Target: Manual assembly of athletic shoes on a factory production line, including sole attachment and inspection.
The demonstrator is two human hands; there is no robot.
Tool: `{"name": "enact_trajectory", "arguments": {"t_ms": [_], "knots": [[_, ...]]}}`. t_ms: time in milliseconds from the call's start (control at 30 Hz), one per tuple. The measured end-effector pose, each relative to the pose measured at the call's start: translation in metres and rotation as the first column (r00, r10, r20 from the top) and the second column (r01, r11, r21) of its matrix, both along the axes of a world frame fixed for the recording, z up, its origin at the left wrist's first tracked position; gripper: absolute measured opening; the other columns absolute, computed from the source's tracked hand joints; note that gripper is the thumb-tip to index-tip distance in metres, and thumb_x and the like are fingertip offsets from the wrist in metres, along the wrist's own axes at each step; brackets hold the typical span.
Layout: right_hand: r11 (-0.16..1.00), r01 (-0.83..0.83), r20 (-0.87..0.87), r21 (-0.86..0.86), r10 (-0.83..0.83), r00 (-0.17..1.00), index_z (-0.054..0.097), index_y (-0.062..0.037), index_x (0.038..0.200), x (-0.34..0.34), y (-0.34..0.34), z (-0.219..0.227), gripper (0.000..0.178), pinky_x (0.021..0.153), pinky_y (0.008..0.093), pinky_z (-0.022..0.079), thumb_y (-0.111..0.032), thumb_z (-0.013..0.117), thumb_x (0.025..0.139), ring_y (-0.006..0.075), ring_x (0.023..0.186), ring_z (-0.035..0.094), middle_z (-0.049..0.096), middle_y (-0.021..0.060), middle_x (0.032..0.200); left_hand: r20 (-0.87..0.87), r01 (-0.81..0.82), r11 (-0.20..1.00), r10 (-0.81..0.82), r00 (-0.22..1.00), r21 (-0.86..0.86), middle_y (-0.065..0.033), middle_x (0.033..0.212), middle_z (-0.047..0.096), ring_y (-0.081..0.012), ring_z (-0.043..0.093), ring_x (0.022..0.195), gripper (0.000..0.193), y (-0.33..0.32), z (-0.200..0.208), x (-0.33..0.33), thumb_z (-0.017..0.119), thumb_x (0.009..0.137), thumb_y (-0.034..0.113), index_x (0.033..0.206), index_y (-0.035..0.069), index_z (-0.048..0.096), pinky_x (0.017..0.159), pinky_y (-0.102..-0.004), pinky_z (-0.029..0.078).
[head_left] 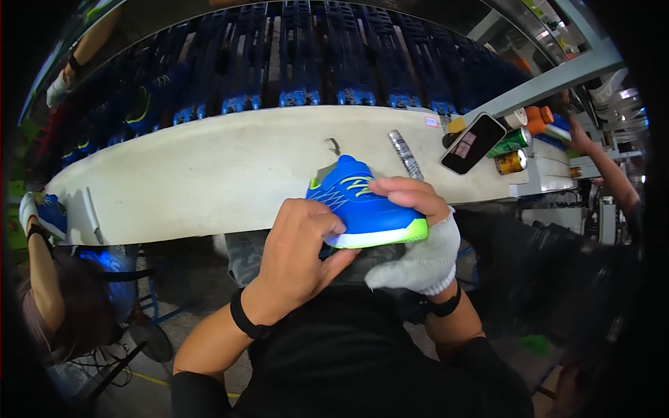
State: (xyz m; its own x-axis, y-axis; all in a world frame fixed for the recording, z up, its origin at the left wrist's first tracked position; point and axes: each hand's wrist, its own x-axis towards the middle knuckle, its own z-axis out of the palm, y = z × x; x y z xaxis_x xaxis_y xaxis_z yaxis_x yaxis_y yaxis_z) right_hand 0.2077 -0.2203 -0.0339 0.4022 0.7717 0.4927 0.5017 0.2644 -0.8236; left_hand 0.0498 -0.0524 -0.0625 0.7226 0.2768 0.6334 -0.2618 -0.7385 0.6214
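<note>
A blue sports shoe (359, 202) with yellow-green laces and a white and yellow-green sole is held over the near edge of a long white work table (209, 174). My left hand (296, 254), bare with a black wristband, grips its heel end from below and the side. My right hand (418, 237), in a white fingerless glove, wraps over the shoe's upper and toe side, with a white cloth bunched under the palm.
Behind the table runs a conveyor rack of blue shoes (300, 63). On the table's right lie a phone (472, 143), a silvery strip (405, 155), cans (511, 161) and an orange-capped bottle (538, 118). A person at the left holds another blue shoe (50, 212); another person's arm (599, 167) reaches at the right.
</note>
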Motion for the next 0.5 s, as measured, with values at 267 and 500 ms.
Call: {"name": "enact_trajectory", "arguments": {"t_ms": [267,500], "knots": [[0.992,0.123,-0.006,-0.029,-0.123,0.992,0.070,-0.0025,0.123,-0.008,0.002,-0.009,0.084,0.109,0.0458,0.057,-0.051,0.105,0.064,0.0309,0.116,0.076,0.078,0.0155,0.121,0.062,0.089,0.950,-0.074,0.995,-0.300,-0.0111,0.093,0.063,-0.0320,0.061,0.082,0.045,-0.012,-0.015,-0.006,0.092,0.068,-0.002,0.097,0.006,0.060,0.071,-0.0410,0.051],[0.999,-0.045,0.003,0.020,0.045,0.999,0.070,-0.0057,0.119,0.007,0.017,-0.013,0.078,0.106,0.0475,0.059,-0.046,0.107,0.064,0.0316,0.112,0.078,0.080,0.0139,0.114,0.101,0.167,0.936,-0.142,0.985,-0.309,-0.0102,0.092,0.060,-0.0325,0.060,0.083,0.042,0.007,-0.019,-0.012,0.090,0.068,-0.003,0.094,0.007,0.059,0.074,-0.0415,0.050]]}}
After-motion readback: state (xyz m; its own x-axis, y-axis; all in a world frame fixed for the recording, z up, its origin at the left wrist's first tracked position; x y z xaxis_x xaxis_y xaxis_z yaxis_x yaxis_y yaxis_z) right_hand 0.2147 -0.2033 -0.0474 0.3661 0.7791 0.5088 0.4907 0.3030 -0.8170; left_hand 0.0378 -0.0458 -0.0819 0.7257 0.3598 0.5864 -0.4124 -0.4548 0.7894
